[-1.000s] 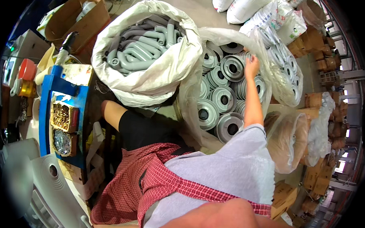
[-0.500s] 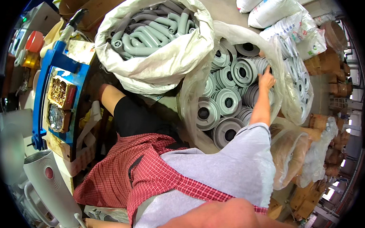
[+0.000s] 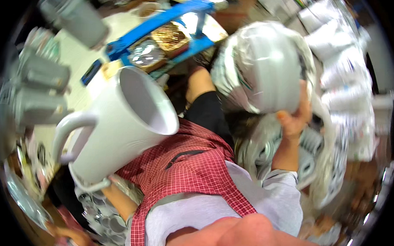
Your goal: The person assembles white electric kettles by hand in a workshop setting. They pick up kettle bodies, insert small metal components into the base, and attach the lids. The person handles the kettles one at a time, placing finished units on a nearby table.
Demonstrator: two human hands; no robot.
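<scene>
Grey jugs: upright and blurred along the left edge of the frame, several of them (image 3: 41, 106)
Table: pale top (image 3: 80, 60), upper left of the frame, with the grey jugs by its left side
Cups: a clustered lot (image 3: 109, 222), lower left of the frame, beside the forearm
Left grip: at the lower left (image 3: 113, 187), grasping the pale jug (image 3: 118, 131) near its base, the fingers mostly hidden
Pale jug: left of centre, large and tilted, mouth facing right, handle on its left side
Blue frame: angled across the top left (image 3: 159, 23), with gold pieces (image 3: 169, 37) and silver pieces (image 3: 146, 54) set side by side below its bar
Apron: red check (image 3: 182, 161), centre of the frame
White sack: upper right of centre (image 3: 229, 76), partly behind the grey disc
Grey disc: upper right of centre (image 3: 275, 65), wide, ridged and smeared by blur
Right grip: right of centre (image 3: 294, 120), clasping the grey disc at its lower right edge
Clear bag: right of centre (image 3: 323, 166), below the right grip, grey parts inside
Sacks: white, piled at upper right (image 3: 346, 80)
</scene>
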